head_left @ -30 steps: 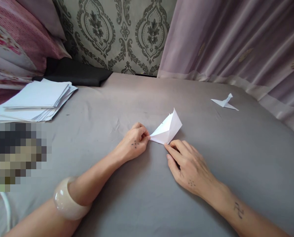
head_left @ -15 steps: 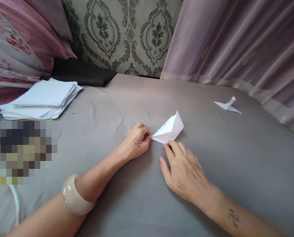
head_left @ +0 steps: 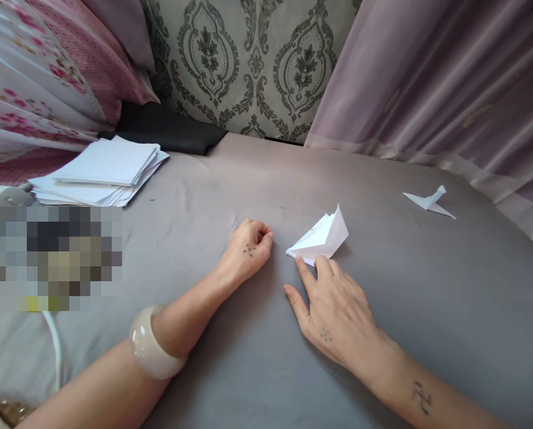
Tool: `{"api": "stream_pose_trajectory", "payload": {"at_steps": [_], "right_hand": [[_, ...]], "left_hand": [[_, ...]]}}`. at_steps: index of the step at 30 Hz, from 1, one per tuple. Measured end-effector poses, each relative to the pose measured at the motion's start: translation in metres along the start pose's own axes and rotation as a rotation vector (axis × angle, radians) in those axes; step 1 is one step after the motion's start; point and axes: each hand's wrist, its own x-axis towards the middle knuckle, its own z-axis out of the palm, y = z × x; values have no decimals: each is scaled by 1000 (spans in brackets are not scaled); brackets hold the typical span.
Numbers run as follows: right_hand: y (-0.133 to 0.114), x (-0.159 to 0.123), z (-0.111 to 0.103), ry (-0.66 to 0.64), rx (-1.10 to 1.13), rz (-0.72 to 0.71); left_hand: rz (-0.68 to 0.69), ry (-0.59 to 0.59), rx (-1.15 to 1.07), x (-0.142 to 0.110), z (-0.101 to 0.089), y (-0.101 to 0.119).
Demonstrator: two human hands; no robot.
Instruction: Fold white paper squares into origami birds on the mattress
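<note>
A folded white paper (head_left: pixel 318 241) lies on the grey cloth, with a pointed flap standing up at its right end. My right hand (head_left: pixel 335 304) rests at its near edge, fingers apart and fingertips touching the paper without gripping it. To the left of the paper, a short gap away, is my left hand (head_left: pixel 248 250), its thumb and fingers curled together with nothing showing between them. A pale bangle (head_left: pixel 157 342) circles my left forearm. Farther off at the right sits a small folded paper figure (head_left: pixel 431 199) with two flat points and a raised neck.
A stack of white paper sheets (head_left: pixel 108 164) lies at the far left, beside a black cloth or bag (head_left: pixel 168 128). A white power strip (head_left: pixel 2 205) is at the left edge, near a pixelated patch (head_left: pixel 61 256). Curtains (head_left: pixel 427 77) hang at the right.
My left hand has let go of the paper's left tip, and a gap now separates them. My right hand still touches the near edge. The view has shifted slightly left.
</note>
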Motion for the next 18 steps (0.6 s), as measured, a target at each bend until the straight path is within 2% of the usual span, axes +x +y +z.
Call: {"api": "stream_pose_trajectory", "payload": {"at_steps": [10, 14, 18], "right_hand": [[-6, 8, -1, 17, -52, -22], [-11, 9, 0, 37, -86, 15], [-17, 12, 1, 3, -119, 30]], "left_hand": [[4, 15, -11, -1, 3, -3], [7, 22, -9, 0, 5, -5], [-9, 15, -10, 0, 5, -5]]}}
